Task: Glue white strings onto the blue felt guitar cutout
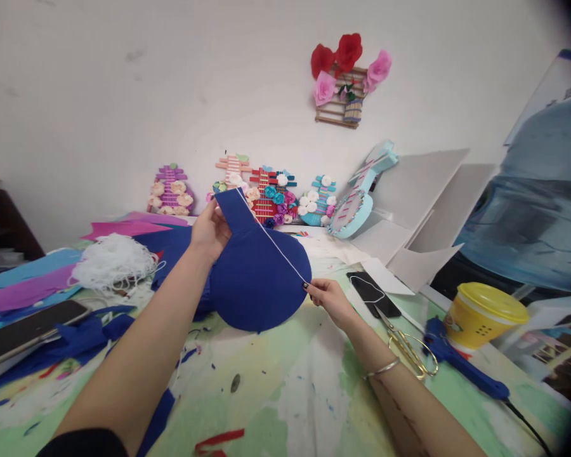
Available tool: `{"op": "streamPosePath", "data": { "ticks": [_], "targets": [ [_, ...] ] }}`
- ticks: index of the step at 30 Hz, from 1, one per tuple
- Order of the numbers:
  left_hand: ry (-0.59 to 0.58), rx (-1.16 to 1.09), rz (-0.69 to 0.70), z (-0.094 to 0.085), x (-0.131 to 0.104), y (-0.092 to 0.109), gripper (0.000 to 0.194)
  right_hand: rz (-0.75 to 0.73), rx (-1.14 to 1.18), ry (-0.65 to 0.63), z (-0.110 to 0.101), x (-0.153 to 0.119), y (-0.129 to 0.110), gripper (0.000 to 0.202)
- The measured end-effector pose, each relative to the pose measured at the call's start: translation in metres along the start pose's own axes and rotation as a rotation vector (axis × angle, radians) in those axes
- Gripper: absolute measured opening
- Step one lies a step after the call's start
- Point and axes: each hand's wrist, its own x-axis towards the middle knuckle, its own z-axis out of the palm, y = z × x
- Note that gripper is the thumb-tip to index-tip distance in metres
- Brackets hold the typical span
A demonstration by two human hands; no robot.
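My left hand [212,228] is closed on the narrow neck of a dark blue cutout [261,279], shaped like a round-bodied lute and held tilted above the table. A white string [282,251] runs taut from the top of the neck diagonally across the right side of the body. Its lower end is pinched between the thumb and finger of my right hand [328,297], just beside the body's right edge. How the string's upper end is held at the neck cannot be made out. A tangled heap of white string [115,263] lies left of my left forearm.
Gold-handled scissors [406,346], a black phone [374,294], a blue glue gun [464,362] and a yellow tub [485,314] lie at right. Another phone [26,333] and coloured paper [33,287] are at left. Several flower-decorated instrument models [264,193] line the wall.
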Motion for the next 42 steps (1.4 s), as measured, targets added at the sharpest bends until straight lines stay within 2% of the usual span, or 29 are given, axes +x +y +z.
{"op": "streamPosePath", "data": {
  "ticks": [3,10,14,21,24,28,31,36,39,42],
  "targets": [
    [-0.022,0.010,0.028,0.001,-0.002,0.001,0.012,0.001,-0.017,0.003,0.000,0.000,-0.001,0.037],
    [-0.206,0.106,0.037,0.000,-0.011,0.006,0.006,-0.002,-0.036,-0.013,0.000,-0.001,-0.002,0.039],
    [-0.252,0.126,0.060,0.002,-0.015,0.008,0.005,-0.003,-0.038,-0.013,-0.001,-0.001,-0.002,0.037],
    [-0.233,0.096,0.039,0.012,-0.018,0.010,0.009,-0.009,-0.024,-0.021,-0.002,-0.001,-0.001,0.035],
    [-0.168,0.071,0.044,0.015,-0.019,0.009,0.006,-0.014,-0.015,-0.026,-0.002,-0.001,0.000,0.035],
    [-0.051,0.050,-0.096,0.018,-0.022,0.006,0.011,-0.015,-0.003,-0.031,-0.001,-0.001,0.000,0.035],
    [-0.046,0.058,-0.179,0.021,-0.025,0.004,0.017,-0.009,0.003,-0.032,-0.001,-0.001,-0.001,0.035],
    [-0.030,0.087,-0.237,0.023,-0.026,0.001,0.024,0.006,0.006,-0.030,-0.002,-0.001,-0.001,0.034],
    [-0.062,0.132,-0.182,0.018,-0.020,-0.005,0.019,0.012,0.004,-0.026,-0.002,-0.001,-0.001,0.035],
    [-0.083,0.218,-0.050,0.012,-0.012,-0.012,0.019,0.016,0.004,-0.025,-0.002,0.000,0.000,0.035]
  ]
}}
